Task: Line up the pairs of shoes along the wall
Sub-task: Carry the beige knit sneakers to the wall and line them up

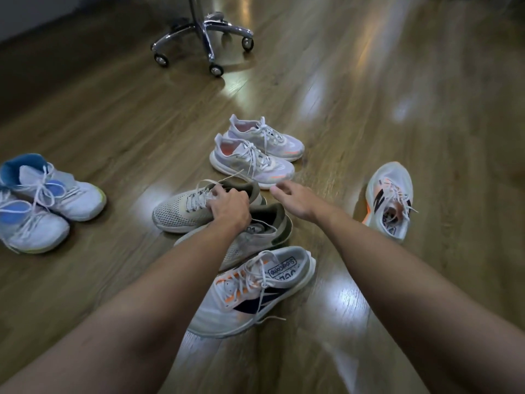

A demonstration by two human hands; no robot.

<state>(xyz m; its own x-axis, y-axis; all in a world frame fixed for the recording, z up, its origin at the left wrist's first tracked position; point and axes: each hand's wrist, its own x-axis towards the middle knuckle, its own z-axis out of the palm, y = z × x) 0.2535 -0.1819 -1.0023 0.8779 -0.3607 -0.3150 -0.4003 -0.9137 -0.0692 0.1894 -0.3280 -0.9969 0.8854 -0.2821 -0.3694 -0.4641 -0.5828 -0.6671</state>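
My left hand grips a beige mesh shoe by its laces and tongue. Its olive-heeled partner lies just behind my forearm. My right hand hovers with fingers spread beside the nearer shoe of a white-and-orange pair that stands side by side. A white shoe with orange and navy marks lies close to me; its mate sits apart on the right. A white-and-blue pair stands at the left.
A chrome chair base on castors stands at the back centre. A dark wall edge runs along the far left. Wooden floor stretches to the right and back.
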